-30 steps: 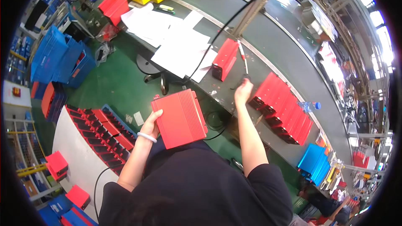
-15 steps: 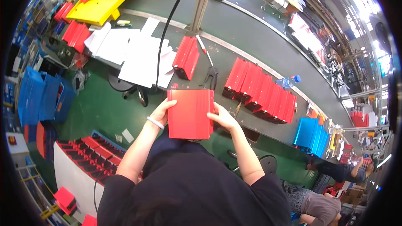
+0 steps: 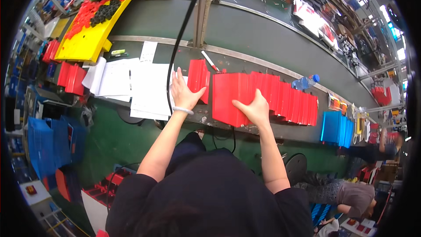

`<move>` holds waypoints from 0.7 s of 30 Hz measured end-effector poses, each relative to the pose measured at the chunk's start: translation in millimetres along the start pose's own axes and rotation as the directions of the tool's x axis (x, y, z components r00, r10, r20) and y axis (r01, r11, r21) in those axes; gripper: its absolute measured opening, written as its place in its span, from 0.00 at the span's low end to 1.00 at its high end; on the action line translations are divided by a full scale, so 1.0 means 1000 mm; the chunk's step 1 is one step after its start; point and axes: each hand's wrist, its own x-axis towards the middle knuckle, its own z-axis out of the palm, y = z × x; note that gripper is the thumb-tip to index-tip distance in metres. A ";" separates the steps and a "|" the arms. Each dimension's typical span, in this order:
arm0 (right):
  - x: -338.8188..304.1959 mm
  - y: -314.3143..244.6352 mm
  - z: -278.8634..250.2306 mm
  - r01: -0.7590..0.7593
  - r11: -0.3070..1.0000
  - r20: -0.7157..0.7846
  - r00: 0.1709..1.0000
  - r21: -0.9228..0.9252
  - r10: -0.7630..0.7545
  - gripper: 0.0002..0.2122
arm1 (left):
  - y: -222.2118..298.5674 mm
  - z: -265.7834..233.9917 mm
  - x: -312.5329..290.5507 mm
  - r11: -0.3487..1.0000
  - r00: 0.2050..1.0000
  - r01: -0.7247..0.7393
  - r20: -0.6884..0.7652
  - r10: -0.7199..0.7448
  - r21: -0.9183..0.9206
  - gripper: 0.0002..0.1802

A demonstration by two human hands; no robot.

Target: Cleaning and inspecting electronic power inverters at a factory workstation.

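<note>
Up from above the lap to the bench (image 3: 204, 116), at the left end of the row of red cases (image 3: 289, 101), has come the gripped case (image 3: 228, 94). It lies left of the right hand (image 3: 255, 109), the nearer one, which grasps it, thumb on its face; its long axis seems to run front to back. Farther left of the row, the left hand (image 3: 184, 94) is spread and released beside a lone case (image 3: 198, 79); whether they touch, I cannot tell. Left of the row also lies a marker (image 3: 209, 60).
</note>
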 end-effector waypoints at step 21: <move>0.027 -0.017 0.039 -0.044 0.969 -0.056 0.998 -0.242 0.031 0.31 | -0.043 0.019 0.024 0.823 0.929 0.334 0.308 -0.204 -0.460 0.59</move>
